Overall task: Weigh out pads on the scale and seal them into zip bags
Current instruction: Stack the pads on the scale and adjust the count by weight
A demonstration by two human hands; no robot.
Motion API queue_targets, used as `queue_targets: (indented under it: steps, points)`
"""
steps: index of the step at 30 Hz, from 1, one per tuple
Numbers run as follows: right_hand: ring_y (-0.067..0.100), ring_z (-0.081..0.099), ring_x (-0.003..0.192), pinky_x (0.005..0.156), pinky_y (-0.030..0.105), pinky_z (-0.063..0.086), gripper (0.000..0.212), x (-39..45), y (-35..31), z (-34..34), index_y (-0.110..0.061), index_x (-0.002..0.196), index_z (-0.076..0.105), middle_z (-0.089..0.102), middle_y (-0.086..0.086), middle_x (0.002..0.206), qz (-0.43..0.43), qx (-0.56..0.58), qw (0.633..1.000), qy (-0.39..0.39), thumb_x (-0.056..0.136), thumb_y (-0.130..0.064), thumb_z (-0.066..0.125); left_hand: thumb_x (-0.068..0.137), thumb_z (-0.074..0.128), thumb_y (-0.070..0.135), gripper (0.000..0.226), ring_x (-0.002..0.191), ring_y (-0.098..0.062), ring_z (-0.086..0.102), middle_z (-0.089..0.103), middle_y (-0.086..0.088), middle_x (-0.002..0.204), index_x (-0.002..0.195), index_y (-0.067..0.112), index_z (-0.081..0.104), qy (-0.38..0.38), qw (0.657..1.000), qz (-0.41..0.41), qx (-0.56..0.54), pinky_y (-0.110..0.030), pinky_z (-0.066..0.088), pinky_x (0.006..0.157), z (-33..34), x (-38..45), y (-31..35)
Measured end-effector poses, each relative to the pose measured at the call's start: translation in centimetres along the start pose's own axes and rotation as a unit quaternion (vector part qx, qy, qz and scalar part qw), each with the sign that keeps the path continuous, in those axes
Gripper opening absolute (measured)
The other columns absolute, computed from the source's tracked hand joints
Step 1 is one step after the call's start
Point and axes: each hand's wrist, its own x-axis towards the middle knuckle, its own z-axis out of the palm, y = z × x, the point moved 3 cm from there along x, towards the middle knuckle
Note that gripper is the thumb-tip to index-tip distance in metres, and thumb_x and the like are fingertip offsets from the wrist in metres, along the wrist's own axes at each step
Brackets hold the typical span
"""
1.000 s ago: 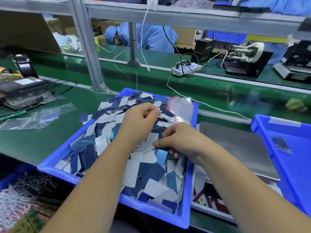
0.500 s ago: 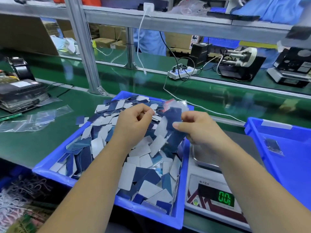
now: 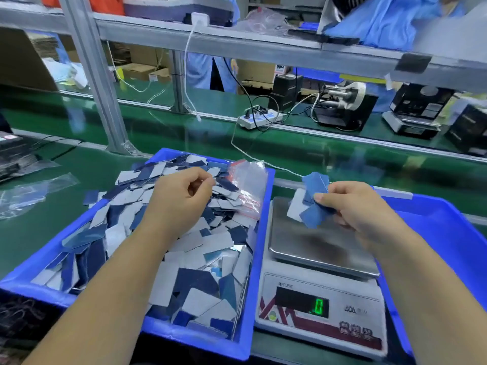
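Pads (image 3: 313,206) sit fanned in your right hand (image 3: 355,206), a small bunch of blue and white pieces pinched between your thumb and curled fingers. They stick out to the left of that hand and hang above the far part of the scale (image 3: 320,280), clear of its steel pan (image 3: 311,241). Below your wrist the scale's green readout (image 3: 318,306) shows a 0.

Your left hand (image 3: 181,201) hovers over the heap of loose pads (image 3: 200,262) in the blue bin (image 3: 253,272). Its fingers are curled inward with the fingertips close to the thumb; you cannot tell whether anything thin is caught between them. Just to the right of this hand, against the bin's far right corner, a bundle of clear zip bags (image 3: 247,185) with red strips lies on top of the heap.

To the right of your right hand stands a second blue bin (image 3: 448,233), its near wall just beside the scale. Well to the left of your left hand, more clear bags (image 3: 29,193) lie flat on the green surface (image 3: 39,233). Beyond both hands a white cable (image 3: 253,156) runs across the surface toward a power strip (image 3: 259,118), and a grey post (image 3: 100,96) rises from the surface to the shelf (image 3: 237,46) overhead.
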Motion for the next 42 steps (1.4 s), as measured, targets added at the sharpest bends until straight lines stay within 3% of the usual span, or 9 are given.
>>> queue_targets:
  steps: [6,8,11,17,24,30,35,38,42]
  points:
    - [0.014,0.028,0.055,0.055,0.033,0.022,0.04,-0.9,2.8,-2.2,-0.018,0.061,0.047,0.036,-0.001,0.057,0.044,-0.273,0.961,-0.012,0.081,-0.041,0.073,0.092,0.061,0.02,0.019,0.055,-0.003,0.048,0.06,0.009,0.067,0.075,0.025,0.066,-0.063,0.995,0.076,0.006,-0.011,0.036,0.054,3.2,0.4,5.2]
    - [0.017,0.039,0.055,0.052,0.031,0.029,0.041,-0.9,2.7,-2.2,-0.01,0.067,0.057,0.049,0.001,0.058,0.028,-0.33,0.943,0.017,0.079,-0.046,0.071,0.09,0.058,0.023,0.018,0.057,-0.004,0.048,0.06,0.01,0.07,0.075,0.021,0.067,-0.115,0.987,0.113,0.005,-0.012,0.036,0.059,5.2,0.0,7.0]
    - [0.015,0.062,0.076,0.059,0.026,0.044,0.029,-0.9,2.6,-2.5,-0.02,0.077,0.073,0.07,-0.004,0.075,0.014,-0.368,0.929,0.033,0.079,-0.049,0.072,0.092,0.059,0.02,0.018,0.06,-0.002,0.05,0.058,0.016,0.064,0.077,0.022,0.068,-0.192,0.971,0.143,0.014,-0.013,0.033,0.06,8.4,-0.8,8.5]
    - [0.009,0.061,0.07,0.059,0.027,0.044,0.025,-0.5,3.4,-3.9,-0.024,0.074,0.073,0.069,-0.011,0.065,-0.004,-0.252,0.967,0.031,0.083,-0.046,0.066,0.093,0.062,0.018,0.015,0.058,-0.005,0.051,0.062,0.01,0.068,0.08,0.024,0.069,-0.222,0.966,0.13,0.009,-0.014,0.036,0.054,10.5,-1.6,7.3]
    - [-0.001,0.047,0.051,0.052,0.023,0.034,0.02,0.8,5.2,-6.2,-0.024,0.071,0.066,0.057,-0.024,0.058,-0.047,-0.126,0.979,0.156,0.09,-0.028,0.061,0.094,0.063,0.014,0.018,0.055,-0.004,0.047,0.053,0.015,0.058,0.079,0.023,0.069,-0.187,0.978,0.089,-0.037,-0.009,0.035,0.056,9.4,-2.0,6.5]
    - [-0.003,0.045,0.048,0.046,0.013,0.034,0.019,0.5,6.2,-6.3,-0.027,0.069,0.066,0.058,-0.022,0.058,-0.065,-0.097,0.977,0.179,0.087,-0.026,0.06,0.094,0.064,0.012,0.019,0.051,-0.007,0.038,0.04,0.007,0.051,0.078,0.022,0.069,-0.169,0.982,0.055,-0.065,-0.01,0.033,0.052,9.4,-1.9,6.0]
    - [-0.006,0.051,0.058,0.056,0.02,0.037,0.017,0.6,6.4,-5.7,-0.029,0.073,0.067,0.06,-0.028,0.064,-0.07,-0.117,0.979,0.154,0.089,-0.028,0.062,0.094,0.063,0.013,0.019,0.05,-0.007,0.038,0.038,0.008,0.049,0.079,0.021,0.07,-0.175,0.981,0.054,-0.061,-0.01,0.034,0.052,9.4,-2.0,5.9]
    - [-0.007,0.051,0.06,0.059,0.022,0.038,0.018,0.6,6.4,-5.7,-0.03,0.072,0.067,0.06,-0.028,0.064,-0.074,-0.124,0.978,0.148,0.089,-0.028,0.063,0.094,0.062,0.018,0.019,0.05,-0.007,0.041,0.041,0.009,0.049,0.078,0.024,0.069,-0.165,0.985,0.033,-0.028,-0.011,0.035,0.051,9.1,-1.6,5.6]
    - [-0.008,0.052,0.065,0.061,0.022,0.039,0.02,0.5,6.3,-5.7,-0.03,0.07,0.066,0.061,-0.029,0.065,-0.082,-0.131,0.977,0.145,0.09,-0.027,0.064,0.089,0.059,0.028,0.013,0.065,-0.003,0.056,0.062,0.013,0.066,0.08,0.03,0.067,-0.196,0.971,-0.043,0.129,-0.022,0.042,0.058,7.9,-0.1,4.1]
